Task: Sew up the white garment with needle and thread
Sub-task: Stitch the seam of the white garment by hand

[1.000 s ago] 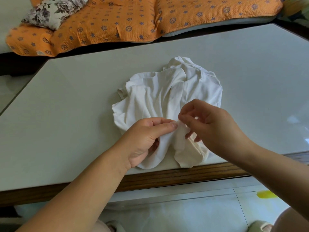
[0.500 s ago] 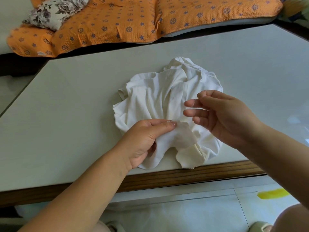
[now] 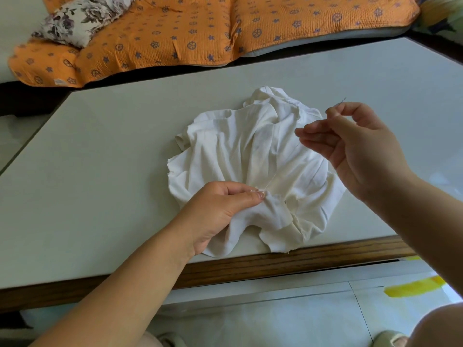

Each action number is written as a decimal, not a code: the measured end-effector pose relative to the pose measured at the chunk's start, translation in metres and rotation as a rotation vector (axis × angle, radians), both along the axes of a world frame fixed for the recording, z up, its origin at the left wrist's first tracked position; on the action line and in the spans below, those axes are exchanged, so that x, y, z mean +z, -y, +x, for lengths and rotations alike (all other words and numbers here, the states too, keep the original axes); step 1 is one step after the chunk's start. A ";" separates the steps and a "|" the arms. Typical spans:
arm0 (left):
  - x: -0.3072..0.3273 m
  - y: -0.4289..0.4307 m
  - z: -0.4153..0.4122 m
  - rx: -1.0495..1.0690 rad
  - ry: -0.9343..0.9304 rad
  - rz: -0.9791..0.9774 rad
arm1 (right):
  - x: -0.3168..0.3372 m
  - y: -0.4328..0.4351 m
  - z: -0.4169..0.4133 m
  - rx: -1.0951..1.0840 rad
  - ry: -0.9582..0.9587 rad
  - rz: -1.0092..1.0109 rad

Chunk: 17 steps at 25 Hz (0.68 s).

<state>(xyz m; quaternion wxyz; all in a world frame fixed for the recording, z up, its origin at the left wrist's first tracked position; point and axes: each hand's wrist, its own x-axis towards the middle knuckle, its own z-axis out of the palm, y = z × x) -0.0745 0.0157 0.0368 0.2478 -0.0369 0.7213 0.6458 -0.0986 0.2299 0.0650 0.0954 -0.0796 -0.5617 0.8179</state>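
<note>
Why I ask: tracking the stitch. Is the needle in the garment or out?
Out: the right hand pinches the needle clear of the white garment, thread trailing back to it.

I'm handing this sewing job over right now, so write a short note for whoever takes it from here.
Left hand: pinches a fold of the garment near the front edge of the table.
Right hand: raised over the garment's right side, pinching the needle, whose free end points up.
Thread: runs from the pinched fold up toward the right hand.
Done: the thread is through the cloth at the fold, so at least one pass is in.
Left: probably draw the thread taut, then go on stitching. How much seam remains cannot be told.
</note>
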 end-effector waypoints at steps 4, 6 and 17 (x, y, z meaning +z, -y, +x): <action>0.000 0.001 0.000 -0.030 -0.008 -0.015 | -0.001 -0.003 -0.002 -0.033 -0.068 0.062; 0.001 0.000 0.001 -0.043 -0.019 -0.029 | -0.004 -0.004 -0.003 -0.050 -0.083 0.114; 0.001 0.004 0.000 -0.064 -0.103 -0.113 | 0.004 0.008 0.013 0.107 0.060 0.541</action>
